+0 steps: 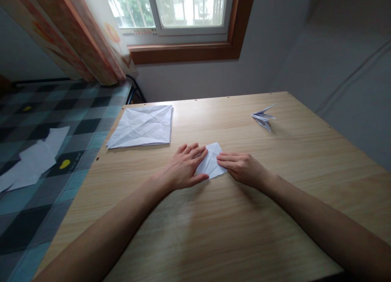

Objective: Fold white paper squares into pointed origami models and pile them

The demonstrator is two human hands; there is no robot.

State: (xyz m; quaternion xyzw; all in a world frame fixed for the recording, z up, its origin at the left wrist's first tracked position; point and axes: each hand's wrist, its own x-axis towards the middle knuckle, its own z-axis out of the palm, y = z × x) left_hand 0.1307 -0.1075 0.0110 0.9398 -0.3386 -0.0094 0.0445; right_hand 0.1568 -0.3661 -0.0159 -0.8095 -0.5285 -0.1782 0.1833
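Observation:
A small folded white paper (211, 162) lies on the wooden table (214, 217) in front of me. My left hand (185, 168) rests flat on its left part, fingers stretched out and the thumb along its lower edge. From the right, my right hand (241, 167) presses its extended fingers onto the paper's right edge. Both hands touch the paper and pin it to the tabletop.
A stack of creased white square sheets (141, 126) lies at the table's far left. A folded paper crane-like piece (263, 117) sits at the far right. Left of the table is a checked bed cover (45, 123) with loose white paper (33, 158). A window and curtain are behind.

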